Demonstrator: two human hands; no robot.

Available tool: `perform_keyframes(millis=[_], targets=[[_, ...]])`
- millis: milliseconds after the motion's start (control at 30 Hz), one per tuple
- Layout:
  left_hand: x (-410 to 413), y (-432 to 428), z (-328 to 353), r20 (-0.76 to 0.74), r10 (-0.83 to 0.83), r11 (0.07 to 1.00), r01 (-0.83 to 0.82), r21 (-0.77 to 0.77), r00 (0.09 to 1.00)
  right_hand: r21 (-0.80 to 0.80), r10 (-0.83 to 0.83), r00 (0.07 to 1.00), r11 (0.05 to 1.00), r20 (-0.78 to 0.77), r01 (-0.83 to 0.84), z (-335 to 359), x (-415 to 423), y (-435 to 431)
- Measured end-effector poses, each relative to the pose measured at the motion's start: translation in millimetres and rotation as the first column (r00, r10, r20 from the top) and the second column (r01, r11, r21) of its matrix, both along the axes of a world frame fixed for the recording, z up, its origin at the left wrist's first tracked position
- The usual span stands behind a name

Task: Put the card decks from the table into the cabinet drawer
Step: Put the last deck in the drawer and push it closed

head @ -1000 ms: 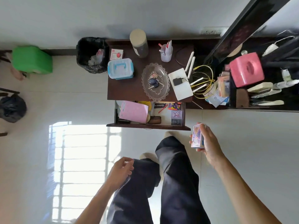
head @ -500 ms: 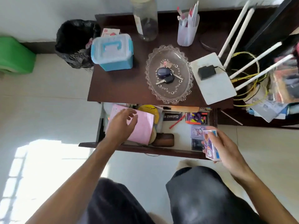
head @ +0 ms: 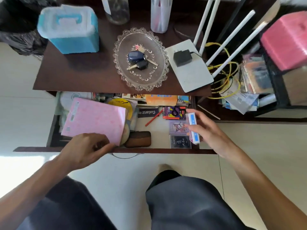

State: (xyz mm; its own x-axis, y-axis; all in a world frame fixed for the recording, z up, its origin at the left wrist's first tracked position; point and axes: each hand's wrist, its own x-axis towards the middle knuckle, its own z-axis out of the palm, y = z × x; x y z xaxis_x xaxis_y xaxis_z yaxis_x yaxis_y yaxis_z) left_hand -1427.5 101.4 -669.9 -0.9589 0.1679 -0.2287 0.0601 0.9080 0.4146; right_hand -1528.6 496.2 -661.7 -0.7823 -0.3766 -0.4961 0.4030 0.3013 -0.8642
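Observation:
The cabinet drawer (head: 114,149) stands pulled out below the dark cabinet top. My right hand (head: 210,131) holds a card deck (head: 193,128) with a blue and white edge, on its side, at the drawer's right end. Under it lie three more decks in a column: a red and purple one (head: 173,112), a purple one (head: 177,127) and a black one (head: 180,141). My left hand (head: 84,149) rests at the drawer's front edge, fingers curled on the near corner of a pink notebook (head: 93,119).
On the cabinet top sit a blue storage box (head: 69,29), a glass dish (head: 141,80) with keys, a white router (head: 191,70) and a pen cup (head: 160,14). A brown case (head: 138,138), red pencil (head: 153,118) and discs crowd the drawer. A pink box (head: 286,39) stands right.
I have leaned closer. My right hand carried the deck down into the drawer's right end. My left hand slid from the notebook's top to its near corner at the drawer front.

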Motion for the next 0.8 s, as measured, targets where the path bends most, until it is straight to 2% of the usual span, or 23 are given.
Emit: perform_keyframes(millis=[67,100,167,267,333,400,633,800], targets=[[5,2,-1,-0.055,-0.054,0.998,0.053,-0.026,0.997,0.196,0.155,0.983,0.972,-0.101,-0.133,-5,-5,3],[5,2,-2,-0.075,-0.067,0.997,0.065,-0.033,0.995,0.333,0.268,0.947,0.922,-0.179,-0.198,-6,-8,3],[3,-1,-6,-0.099,-0.097,0.995,0.093,-0.047,0.99,0.601,0.541,0.792,0.744,-0.284,-0.292,-12,-15,-3],[4,-4,-14,-0.167,-0.116,0.99,0.101,-0.094,0.979,0.791,0.793,0.557,0.497,-0.246,-0.357,-22,-23,-14],[7,-4,-19,-0.184,-0.1,0.991,0.081,-0.111,0.978,0.843,0.873,0.452,0.375,-0.181,-0.386,-29,-28,-18],[7,-4,-22,-0.185,-0.072,0.993,0.053,-0.107,0.98,0.853,0.903,0.419,0.292,-0.097,-0.432,-33,-32,-21],[5,-3,-24,-0.142,-0.012,0.997,0.001,-0.079,0.99,0.835,0.931,0.364,0.195,0.008,-0.515,-43,-28,-31],[6,-4,-24,-0.116,0.028,0.997,-0.037,-0.073,0.993,0.792,0.919,0.36,0.096,0.162,-0.603,-44,-35,-35]])
